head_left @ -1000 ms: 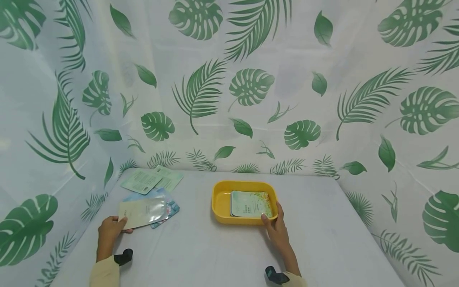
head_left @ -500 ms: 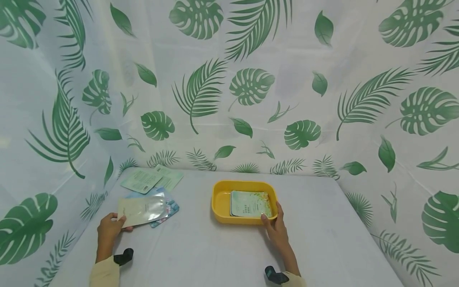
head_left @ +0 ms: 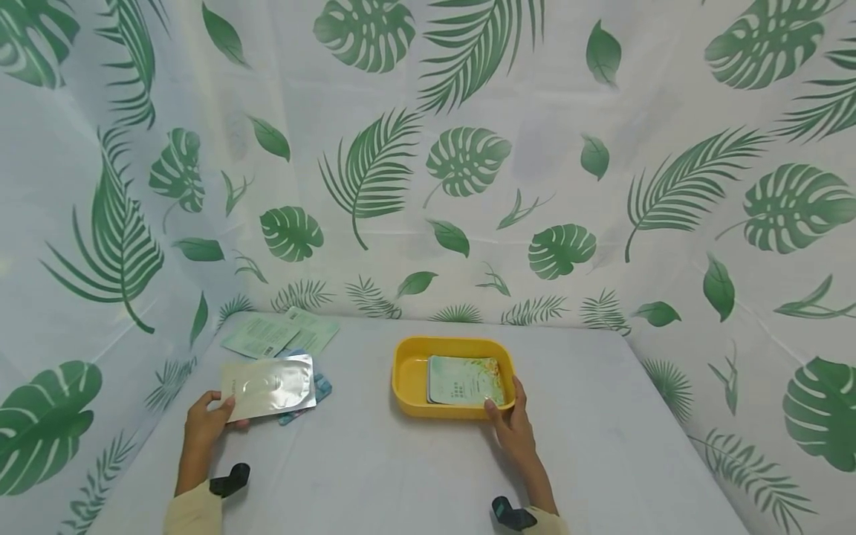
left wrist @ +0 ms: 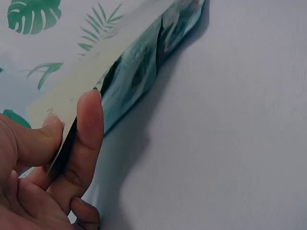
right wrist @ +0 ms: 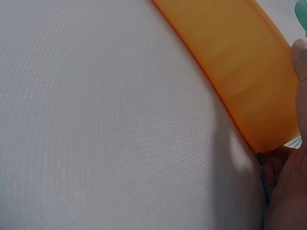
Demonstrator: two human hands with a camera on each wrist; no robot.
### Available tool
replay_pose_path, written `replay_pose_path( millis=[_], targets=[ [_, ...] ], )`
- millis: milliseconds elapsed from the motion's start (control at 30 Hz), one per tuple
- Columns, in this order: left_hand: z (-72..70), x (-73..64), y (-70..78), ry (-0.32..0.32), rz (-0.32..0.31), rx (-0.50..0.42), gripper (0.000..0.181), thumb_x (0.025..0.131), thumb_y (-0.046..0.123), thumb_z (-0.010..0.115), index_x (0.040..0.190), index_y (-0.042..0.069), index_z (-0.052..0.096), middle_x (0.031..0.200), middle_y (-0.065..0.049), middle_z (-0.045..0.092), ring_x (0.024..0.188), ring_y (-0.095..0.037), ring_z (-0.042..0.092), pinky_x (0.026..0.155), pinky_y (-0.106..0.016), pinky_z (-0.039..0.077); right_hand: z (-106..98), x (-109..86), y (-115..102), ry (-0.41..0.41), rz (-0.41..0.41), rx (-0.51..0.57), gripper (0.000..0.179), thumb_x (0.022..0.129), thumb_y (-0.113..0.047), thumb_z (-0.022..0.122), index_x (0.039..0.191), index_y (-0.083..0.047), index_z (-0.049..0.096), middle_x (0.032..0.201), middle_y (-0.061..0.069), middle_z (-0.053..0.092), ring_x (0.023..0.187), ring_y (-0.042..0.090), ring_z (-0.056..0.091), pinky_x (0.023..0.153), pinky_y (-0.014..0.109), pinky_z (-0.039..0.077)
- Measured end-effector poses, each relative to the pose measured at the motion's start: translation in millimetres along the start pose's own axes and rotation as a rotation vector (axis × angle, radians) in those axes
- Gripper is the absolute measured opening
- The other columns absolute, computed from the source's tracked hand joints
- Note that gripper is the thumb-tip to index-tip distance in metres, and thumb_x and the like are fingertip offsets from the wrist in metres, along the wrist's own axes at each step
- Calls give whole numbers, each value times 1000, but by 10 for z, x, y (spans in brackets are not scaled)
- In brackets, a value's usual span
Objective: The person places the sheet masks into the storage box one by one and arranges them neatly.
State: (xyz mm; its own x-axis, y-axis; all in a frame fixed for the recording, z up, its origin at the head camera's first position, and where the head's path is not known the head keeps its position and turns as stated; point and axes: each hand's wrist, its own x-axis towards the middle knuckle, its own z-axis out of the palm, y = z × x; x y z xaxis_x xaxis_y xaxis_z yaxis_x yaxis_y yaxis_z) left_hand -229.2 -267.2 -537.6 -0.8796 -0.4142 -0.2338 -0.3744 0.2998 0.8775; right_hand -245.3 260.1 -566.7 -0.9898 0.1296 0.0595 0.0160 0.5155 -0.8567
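My left hand [head_left: 206, 425] pinches the left end of a cream-and-silver face mask packet [head_left: 267, 386] between thumb and fingers. The left wrist view shows the packet's cream face [left wrist: 67, 91] tilted, its near edge between the thumb and a raised finger. Partly hidden beneath it is a blue patterned packet [head_left: 321, 390]. With thumb on the rim and fingers outside, my right hand [head_left: 516, 431] holds the front right corner of a yellow plastic tray [head_left: 435, 411]. Green-and-white face mask packets [head_left: 461, 379] lie stacked in the tray's right part.
Two pale green packets [head_left: 261, 336] overlap at the table's back left corner, behind the held one. The white-covered table [head_left: 374, 475] meets a leaf-print cloth backdrop [head_left: 468, 282] at the back and sides.
The cream-and-silver packet's right end has risen and tilted, so its silver part catches more light. The left hand still pinches it; the right hand and tray have stayed in place.
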Motion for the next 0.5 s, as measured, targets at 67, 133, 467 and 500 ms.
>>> replay_pose_path(
  millis=[67,133,467,500],
  targets=[
    [37,-6,29,-31,12,-64,37,104,18,45,130,-7,39,66,-2,70,70,-17,70,89,-45,32,-7,5,-6,-3,10,-6,84,97,-45,55,157,-22,1,162,22,13,147,46,17,116,63,17],
    [88,-14,62,-53,21,-112,38,104,18,46,131,-8,38,68,0,71,66,-12,70,96,-52,29,-12,9,-12,-7,20,-4,84,97,-45,55,157,-23,0,162,21,12,147,45,16,116,62,17],
    [394,-87,254,-161,61,-198,36,103,16,47,128,-9,39,78,5,68,64,-13,71,108,-58,24,-1,2,9,-12,32,-6,83,97,-45,55,157,-25,0,163,20,12,147,45,17,116,62,18],
    [426,-93,278,-169,61,-200,37,104,16,47,129,-9,39,79,5,68,64,-13,71,107,-57,25,-3,2,9,-13,31,-5,83,97,-45,55,157,-25,0,163,20,12,147,45,17,116,63,17]
  ],
)
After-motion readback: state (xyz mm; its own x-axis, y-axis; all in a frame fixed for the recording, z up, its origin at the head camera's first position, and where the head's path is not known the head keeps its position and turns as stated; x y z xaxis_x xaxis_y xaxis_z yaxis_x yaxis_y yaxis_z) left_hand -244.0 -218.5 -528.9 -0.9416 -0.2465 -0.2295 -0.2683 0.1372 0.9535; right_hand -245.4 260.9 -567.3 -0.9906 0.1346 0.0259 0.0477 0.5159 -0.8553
